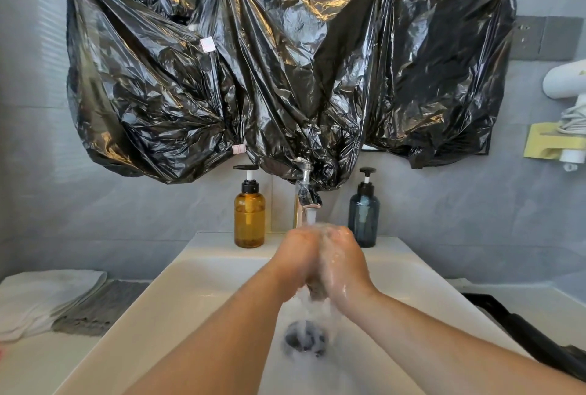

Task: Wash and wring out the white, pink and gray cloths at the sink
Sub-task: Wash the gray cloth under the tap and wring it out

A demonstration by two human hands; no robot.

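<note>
My left hand (298, 255) and my right hand (342, 258) are pressed together under the running faucet (306, 198), over the white sink (177, 283). Both hands are wet and squeeze a small greyish wad of wet cloth (317, 291), of which only the lower end shows between the palms. Water runs from it down to the drain (304, 337). On the counter to the left a folded white cloth (41, 296) lies partly on a folded gray cloth (95, 309). A pink sliver (1, 353) shows at the left frame edge.
An amber pump bottle (249, 214) stands left of the faucet and a dark blue one (364, 214) right of it. Black plastic sheeting (285, 61) covers the wall above. A black object (523, 331) lies on the right counter.
</note>
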